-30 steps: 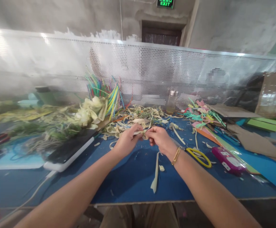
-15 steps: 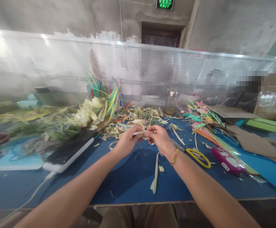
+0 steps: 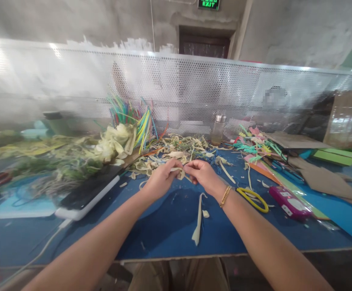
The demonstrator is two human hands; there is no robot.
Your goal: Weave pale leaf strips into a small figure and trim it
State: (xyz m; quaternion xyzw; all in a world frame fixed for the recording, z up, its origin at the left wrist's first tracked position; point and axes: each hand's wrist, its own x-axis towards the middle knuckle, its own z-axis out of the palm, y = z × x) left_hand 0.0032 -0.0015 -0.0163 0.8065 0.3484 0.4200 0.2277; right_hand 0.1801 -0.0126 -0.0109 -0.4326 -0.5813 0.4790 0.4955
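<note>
Both forearms reach forward from the lower corners and meet over the middle of the blue counter. The left hand is curled, knuckles up, thumb and forefinger pinched on one end of a short pale strip. The right hand faces it, fingers bent inward, and its grip is closed on the other end of the strip, so the strip is held between the two hands just above the counter. A bracelet sits on the right wrist. Yellow scissors lie just right of that wrist. A ribbon lies flat on the counter below the hands, and scraps are heaped behind them.
</note>
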